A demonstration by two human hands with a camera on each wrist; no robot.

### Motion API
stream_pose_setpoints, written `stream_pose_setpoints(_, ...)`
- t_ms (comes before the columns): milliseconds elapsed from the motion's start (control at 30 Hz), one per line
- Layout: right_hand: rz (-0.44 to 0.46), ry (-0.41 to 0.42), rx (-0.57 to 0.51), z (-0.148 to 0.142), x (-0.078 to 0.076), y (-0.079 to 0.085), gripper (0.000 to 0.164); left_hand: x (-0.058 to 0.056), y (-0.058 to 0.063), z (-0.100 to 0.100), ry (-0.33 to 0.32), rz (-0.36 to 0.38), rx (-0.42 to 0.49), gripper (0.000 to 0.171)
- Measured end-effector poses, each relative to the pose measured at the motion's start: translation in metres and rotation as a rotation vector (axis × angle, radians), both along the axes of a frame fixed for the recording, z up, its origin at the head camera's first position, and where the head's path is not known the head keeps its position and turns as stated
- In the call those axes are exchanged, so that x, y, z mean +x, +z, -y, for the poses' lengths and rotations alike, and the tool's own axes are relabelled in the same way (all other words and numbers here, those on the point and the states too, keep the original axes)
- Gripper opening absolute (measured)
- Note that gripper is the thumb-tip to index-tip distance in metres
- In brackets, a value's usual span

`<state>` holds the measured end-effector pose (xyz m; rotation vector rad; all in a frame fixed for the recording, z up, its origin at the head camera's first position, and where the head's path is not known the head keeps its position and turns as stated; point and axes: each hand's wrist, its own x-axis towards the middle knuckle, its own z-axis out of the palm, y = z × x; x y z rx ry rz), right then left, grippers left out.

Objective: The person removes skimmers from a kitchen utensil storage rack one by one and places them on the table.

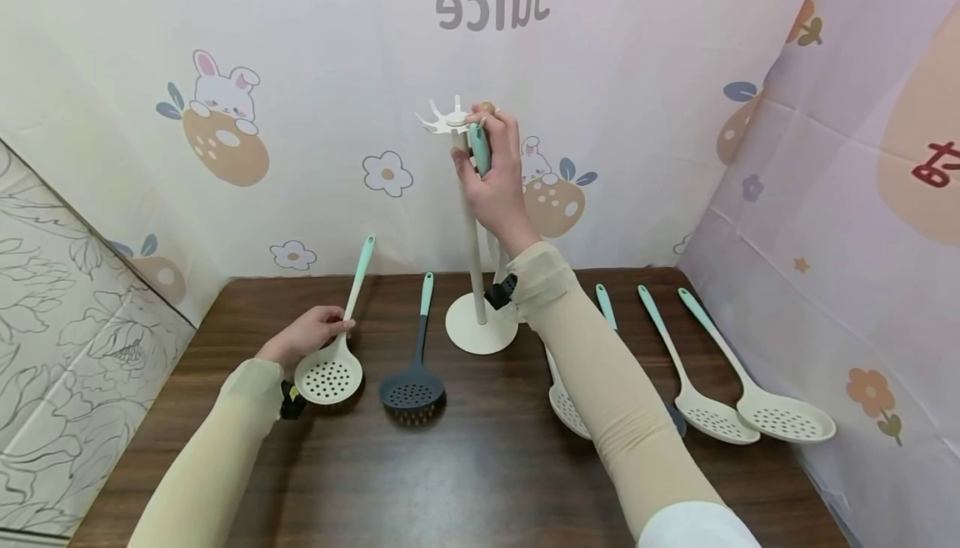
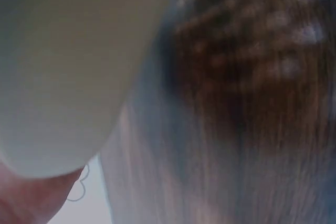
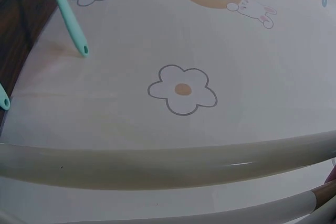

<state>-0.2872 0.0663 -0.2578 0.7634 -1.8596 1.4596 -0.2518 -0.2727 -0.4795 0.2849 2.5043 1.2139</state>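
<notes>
My right hand (image 1: 501, 181) is up at the hooked top of a cream utensil stand (image 1: 480, 339), its fingers curled round the mint handle (image 1: 480, 148) of a utensil whose lower part is mostly hidden behind the wrist. In the right wrist view, the stand's pole (image 3: 157, 169) crosses low, with a white rod (image 3: 262, 211) below it. On the left, my left hand (image 1: 311, 335) grips a white skimmer (image 1: 330, 377) by the lower handle. Its bowl is close over the table and blurred in the left wrist view. Beside it lies a dark grey skimmer (image 1: 411, 389) with a mint handle tip.
Right of the stand lie several utensils: a white slotted one (image 1: 566, 410) partly under my right arm, a white slotted spoon (image 1: 716, 419) and a white slotted turner (image 1: 787, 414). Patterned cloth (image 1: 337, 114) hangs behind the brown table (image 1: 480, 465).
</notes>
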Motion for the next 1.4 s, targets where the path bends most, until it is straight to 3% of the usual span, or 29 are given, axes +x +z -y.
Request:
stream_pose_setpoints(167,-0.021,-0.016,0.005,-0.003,-0.024,-0.015,0.04,-0.001,-0.008,-0.003,0.001,0.022,0.008,0.026)
stream_pose_setpoints(267,-0.037,-0.011,0.009,-0.005,-0.028,-0.018,0.041,-0.001,-0.012,-0.005,-0.006,0.029,0.002,0.026)
stream_pose_setpoints(633,-0.045,0.005,0.008,-0.003,-0.028,-0.018,0.041,0.003,-0.025,-0.008,0.002,0.04,-0.031,0.02)
stream_pose_setpoints(967,-0.039,-0.01,0.02,-0.004,-0.029,-0.02,0.041,0.007,-0.019,-0.016,0.067,0.025,-0.126,0.022)
stream_pose_setpoints(1200,-0.038,-0.001,0.021,-0.004,-0.028,-0.02,0.041,0.01,-0.018,-0.018,0.067,0.114,-0.084,0.021)
stream_pose_setpoints(1400,-0.048,-0.004,0.016,-0.004,-0.028,-0.02,0.041,0.009,-0.017,-0.022,0.052,0.134,-0.084,0.024)
